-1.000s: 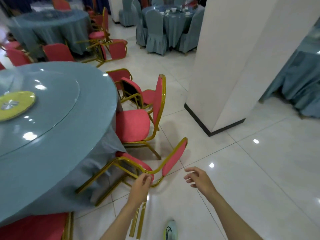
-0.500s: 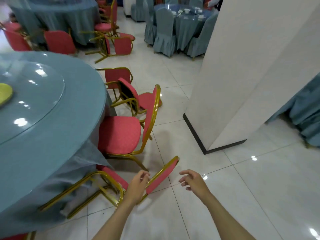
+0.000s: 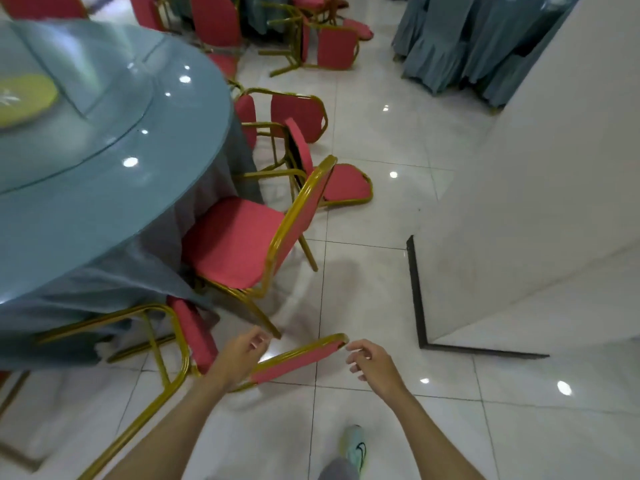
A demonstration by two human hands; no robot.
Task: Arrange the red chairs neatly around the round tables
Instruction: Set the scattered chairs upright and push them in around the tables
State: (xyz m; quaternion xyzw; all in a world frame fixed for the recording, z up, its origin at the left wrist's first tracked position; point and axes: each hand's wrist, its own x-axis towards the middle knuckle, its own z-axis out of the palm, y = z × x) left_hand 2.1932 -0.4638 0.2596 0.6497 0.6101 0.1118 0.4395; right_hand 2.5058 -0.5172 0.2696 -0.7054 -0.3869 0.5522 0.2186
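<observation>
Left hand (image 3: 240, 356): forearm straight up from bottom edge, back of hand up, fingers curled. Lying across lower end of backrest of tipped red chair (image 3: 298, 358). Gripping the gold rail or not: cannot tell, palm side hidden.

Right hand (image 3: 369, 362): forearm angled in from lower right, wrist dropped, fingers loosely curled with nothing in them. Fingertips just beside top corner of same backrest; touching or apart unclear.

Backrest spanning the gap between both hands, low over white tiled floor (image 3: 381, 289). Seat of same chair on edge just left of left hand, gold legs out leftward by cloth hem of round table (image 3: 104, 209).

Straight beyond left hand: upright red chair (image 3: 232, 240), seat tucked against tablecloth, back toward the hands. Further beyond: another red chair (image 3: 346, 185) on its side.

Beyond and right of right hand, well apart: white pillar (image 3: 519, 202) with dark base strip. Below right forearm, near bottom edge: green-and-white shoe (image 3: 355, 448).
</observation>
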